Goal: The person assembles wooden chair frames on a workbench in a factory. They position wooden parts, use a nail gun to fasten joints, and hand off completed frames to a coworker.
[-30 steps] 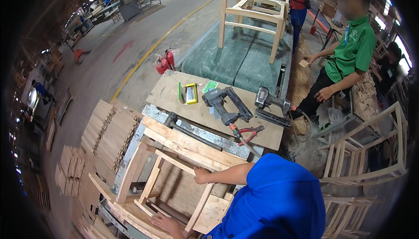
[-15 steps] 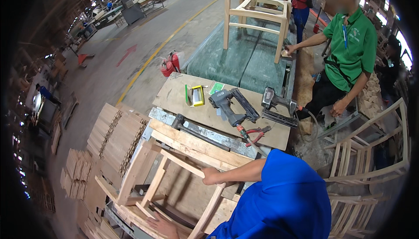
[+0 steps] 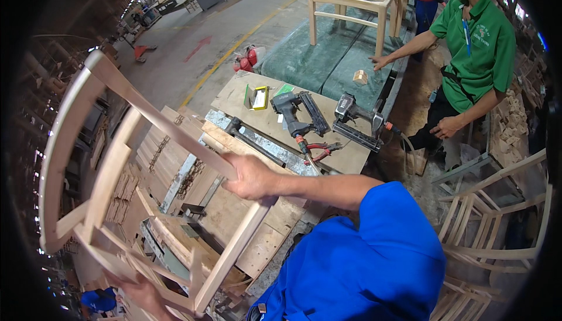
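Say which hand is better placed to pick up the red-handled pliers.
Right, probably. The right hand grips the wooden frame on the side nearer the red-handled pliers, though it would have to let go first. The left hand is at the frame's lower part, farther away.

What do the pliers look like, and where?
From the long green surface, find the tan board at its near end. Two nail guns lie there. The pliers sit just below them in the picture, the only tool there with red handles.
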The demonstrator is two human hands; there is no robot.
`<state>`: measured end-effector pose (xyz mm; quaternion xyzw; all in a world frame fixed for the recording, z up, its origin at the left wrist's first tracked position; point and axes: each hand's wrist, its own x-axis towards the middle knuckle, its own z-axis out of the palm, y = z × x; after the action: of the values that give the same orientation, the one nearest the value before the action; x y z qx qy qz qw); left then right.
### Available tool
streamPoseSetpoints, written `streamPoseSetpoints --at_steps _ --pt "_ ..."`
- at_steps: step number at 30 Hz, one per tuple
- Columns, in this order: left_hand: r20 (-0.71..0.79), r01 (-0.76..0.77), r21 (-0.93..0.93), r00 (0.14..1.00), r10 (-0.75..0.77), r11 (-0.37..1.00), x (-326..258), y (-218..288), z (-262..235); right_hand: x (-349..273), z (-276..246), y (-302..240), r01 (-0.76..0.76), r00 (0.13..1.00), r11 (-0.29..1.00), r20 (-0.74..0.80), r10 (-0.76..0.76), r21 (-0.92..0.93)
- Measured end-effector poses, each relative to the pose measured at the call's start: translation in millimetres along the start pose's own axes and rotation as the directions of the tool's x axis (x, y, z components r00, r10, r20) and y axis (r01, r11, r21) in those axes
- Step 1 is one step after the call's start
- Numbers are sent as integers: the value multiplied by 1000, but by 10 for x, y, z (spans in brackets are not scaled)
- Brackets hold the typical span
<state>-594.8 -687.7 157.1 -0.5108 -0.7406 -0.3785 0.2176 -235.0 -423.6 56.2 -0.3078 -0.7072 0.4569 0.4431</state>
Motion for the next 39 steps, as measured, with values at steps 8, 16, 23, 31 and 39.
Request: streamPoseSetpoints --at_steps 8,16,23,31,39 --pt "-145 415 -650 755 -639 637 1 667 -530 31 -875 -1589 505 862 856 21 -506 -109" --pt "56 -30 -923 976 -211 -385 -84 788 31 -311 -1520 -3215 501 542 329 -6 -840 -801" --pt "223 50 -678 965 -140 -733 43 1762 578 -832 -1504 -2685 732 292 472 -400 -869 -490" --pt "368 250 -624 930 4 -740 172 3018 1327 -1080 -2139 -2170 582 500 797 -702 -507 -161" --pt "532 465 -559 836 133 -686 264 4418 2542 -1069 -3601 -1535 383 489 917 -817 -304 -112"
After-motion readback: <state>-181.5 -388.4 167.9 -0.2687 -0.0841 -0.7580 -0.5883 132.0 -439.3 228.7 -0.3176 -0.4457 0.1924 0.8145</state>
